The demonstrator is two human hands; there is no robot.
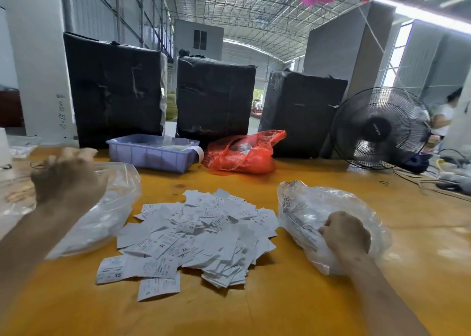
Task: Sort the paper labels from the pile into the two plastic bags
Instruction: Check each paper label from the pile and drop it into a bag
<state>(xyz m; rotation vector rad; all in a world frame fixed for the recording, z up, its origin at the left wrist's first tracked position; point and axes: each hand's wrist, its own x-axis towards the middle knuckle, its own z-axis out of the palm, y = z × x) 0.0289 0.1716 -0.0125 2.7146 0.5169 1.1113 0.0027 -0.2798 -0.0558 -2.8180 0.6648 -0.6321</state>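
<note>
The yellow table (331, 297) carries all items. Nearest on it lies the pile of paper labels (193, 236), a loose white heap with size marks such as XS and XL legible, placed between the two clear bags.

The right hand (346, 233) rests on the right plastic bag (305, 208), to the right of the pile; its fingers are curled and gather a fold of the film. This bag holds white contents and lies on its side.

The left hand (66, 177) is raised above the left plastic bag (109, 208), at the left of the pile. It is motion-blurred; whether its fingers grip the bag's edge or a label cannot be told.

Behind the pile stand a lavender plastic bin (150, 155) and, just beside it, a red plastic bag (242, 152). A black fan (379, 129) stands at the far right, with cables (433, 180) near it.

Three black-wrapped bales (216, 99) stand upright along the far table edge.
</note>
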